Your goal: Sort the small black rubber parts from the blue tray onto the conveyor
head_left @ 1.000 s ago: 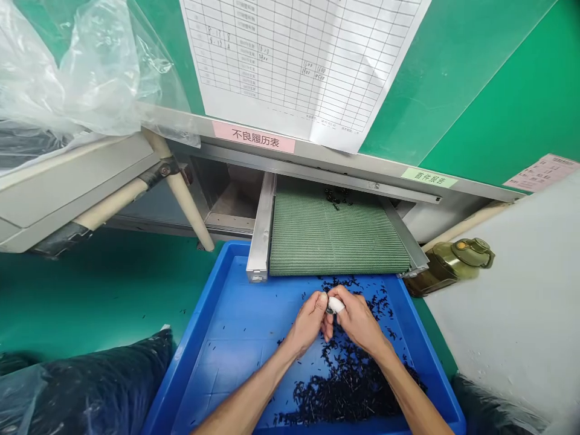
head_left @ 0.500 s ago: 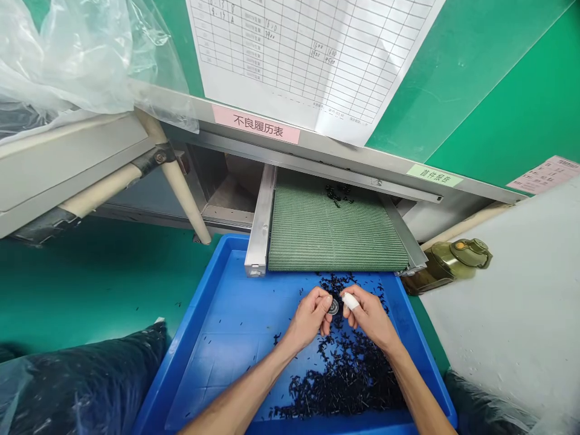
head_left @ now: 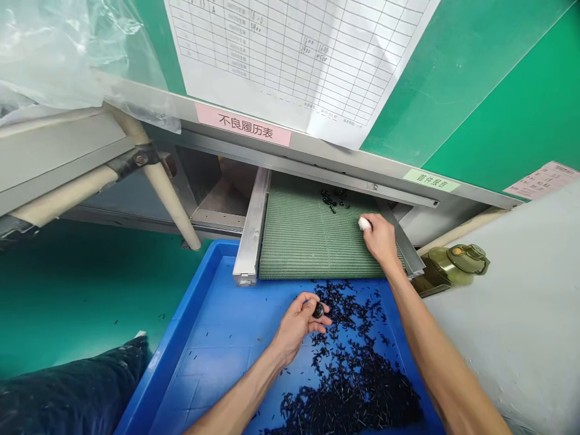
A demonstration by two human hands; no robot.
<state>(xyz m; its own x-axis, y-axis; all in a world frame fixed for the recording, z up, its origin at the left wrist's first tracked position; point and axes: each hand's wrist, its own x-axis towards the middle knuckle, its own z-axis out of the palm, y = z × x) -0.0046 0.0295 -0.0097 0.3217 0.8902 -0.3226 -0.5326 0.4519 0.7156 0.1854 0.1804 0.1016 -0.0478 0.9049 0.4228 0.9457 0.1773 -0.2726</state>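
My left hand (head_left: 296, 326) sits low over the blue plastic tray (head_left: 181, 323), pinching a small dark round part (head_left: 318, 310) between its fingers. Below it lies a heap of short black pieces (head_left: 348, 386), scattered across the tray floor. My right hand (head_left: 380, 238) rests on the green mesh conveyor belt (head_left: 308, 241), with a white wrap on one fingertip (head_left: 364, 224). Its fingers curl under, so I cannot tell whether they hold anything. A small cluster of black pieces (head_left: 333, 199) lies on the belt's far end.
A metal rail (head_left: 251, 226) runs along the belt's left side. An olive drink bottle (head_left: 457, 264) lies to the right, beside a grey sheet (head_left: 507, 314). A dark bag (head_left: 67, 393) sits lower left, and clear plastic sheeting (head_left: 58, 48) hangs upper left.
My right hand has moved away from the left, up onto the belt. The round part stays in my left hand, which has closed around it. The view has shifted slightly.
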